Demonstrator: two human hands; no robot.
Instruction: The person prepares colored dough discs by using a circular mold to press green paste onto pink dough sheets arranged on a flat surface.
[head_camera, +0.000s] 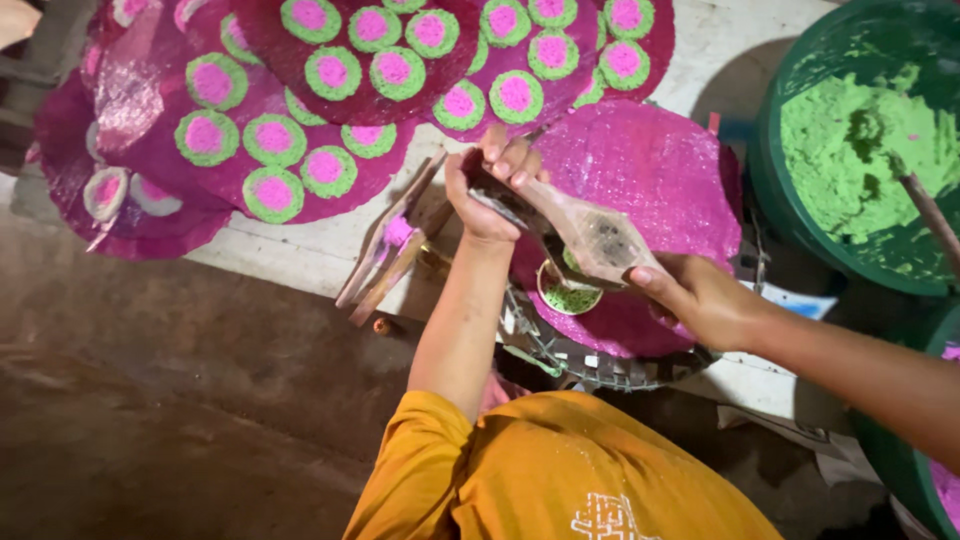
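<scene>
- Green tub (800, 215), upper right, holds bright green powder (850, 150)
- Magenta glittered disc (650, 175) lies flat on a woven tray (600, 365) at centre; finished discs (330, 90) with pink-and-green rings are stacked upper left
- Wooden mould (590, 235), long and tapered, is held over the disc, above a small ring of green filling (570, 296)
- Left hand (492, 190): fingers curled tight round the mould's far end
- Right hand (705, 300): fingers closed, pinching the mould's near end

A small ring (570, 293) lies on the disc (650, 180), bucket (800, 200) to its right.
</scene>
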